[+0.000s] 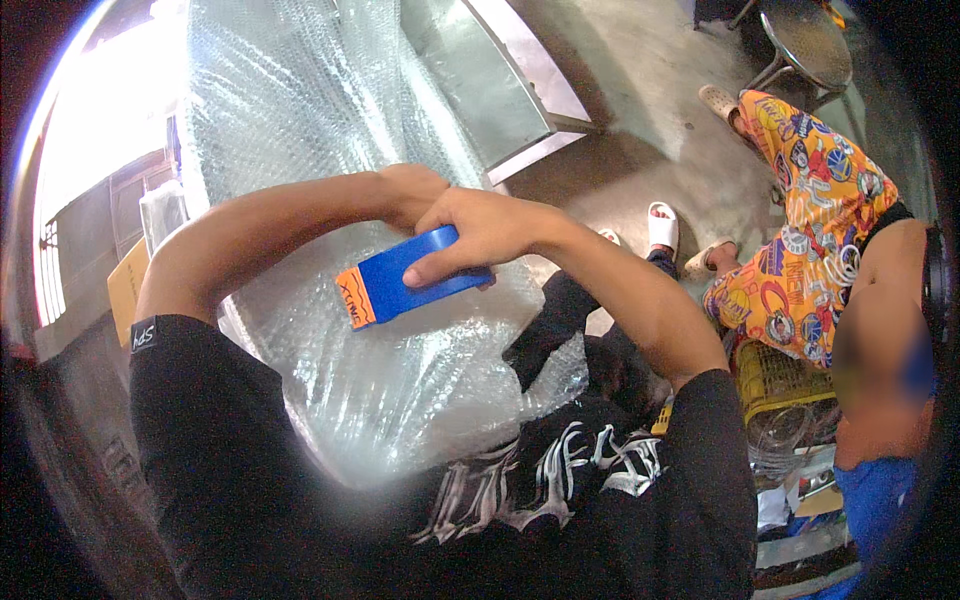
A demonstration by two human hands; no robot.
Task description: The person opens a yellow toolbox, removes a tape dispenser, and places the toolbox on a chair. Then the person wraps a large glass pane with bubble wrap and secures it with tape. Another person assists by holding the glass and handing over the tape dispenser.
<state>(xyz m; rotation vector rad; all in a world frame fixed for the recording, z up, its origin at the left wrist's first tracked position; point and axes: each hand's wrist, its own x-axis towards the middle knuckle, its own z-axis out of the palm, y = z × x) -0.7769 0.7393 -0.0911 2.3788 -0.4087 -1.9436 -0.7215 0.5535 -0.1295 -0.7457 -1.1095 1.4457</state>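
A large bundle of clear bubble wrap [290, 110] stretches away from my body, and what lies inside it is hidden. Above the wrap, my right hand [490, 230] is closed around a blue tape dispenser [410, 277], its thumb lying along the near side. The dispenser's orange end points left and toward me. My left hand [408, 188] reaches across just beyond the right one, close to the far side of the dispenser. Its fingers are hidden behind my right hand, so what they touch does not show.
To my right stands another person in patterned orange shorts [800, 220], with one more person's sandal [662, 228] nearby. A yellow crate [785, 380] is beside them. A metal-edged panel [500, 90] lies beyond the wrap; a stool [808, 45] stands far right.
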